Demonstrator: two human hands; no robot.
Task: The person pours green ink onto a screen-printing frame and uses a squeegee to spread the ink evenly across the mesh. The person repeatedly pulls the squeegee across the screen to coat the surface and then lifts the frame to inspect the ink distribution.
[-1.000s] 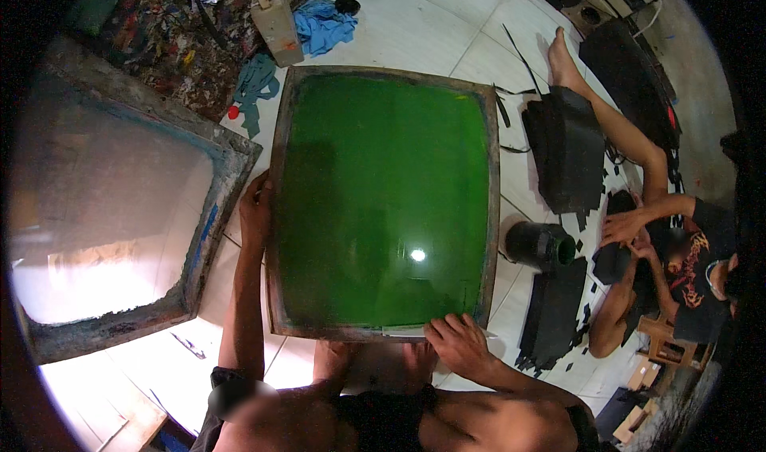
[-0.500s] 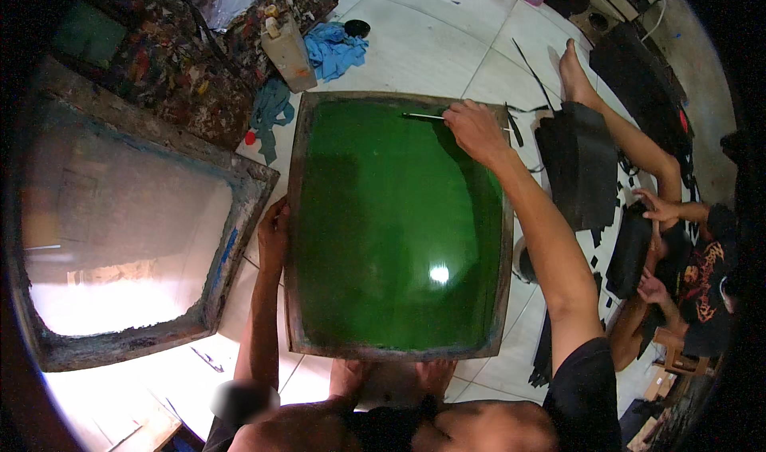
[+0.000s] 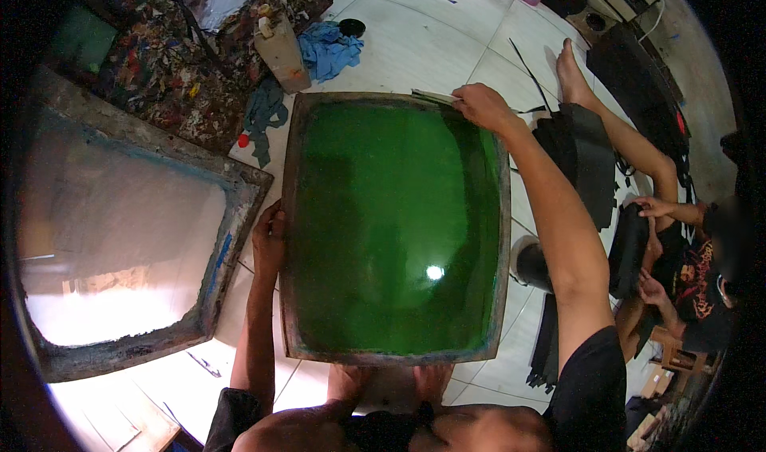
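A screen printing frame (image 3: 292,292) with a glossy green coated mesh (image 3: 383,213) is in front of me, above my feet. My left hand (image 3: 270,232) is closed on the frame's left side, its fingers partly hidden by the edge. At the far rim, right of the middle, my right hand (image 3: 483,107) pinches a thin, flat, pale-edged strip (image 3: 429,95). The strip lies along the rim, pointing left; its exact kind is unclear. Darker streaks show in the green on the right side.
Another screen frame (image 3: 247,197) with pale mesh leans at my left. Beyond it stand a stained jug (image 3: 279,53) and blue cloth (image 3: 331,51). On the right are black sheets (image 3: 586,161), a dark round container (image 3: 531,262) and a seated person (image 3: 702,276) handling a black roll (image 3: 629,248).
My right hand has moved the strip from over the green mesh away from me, to the far rim. My left hand keeps its hold on the frame's left side.
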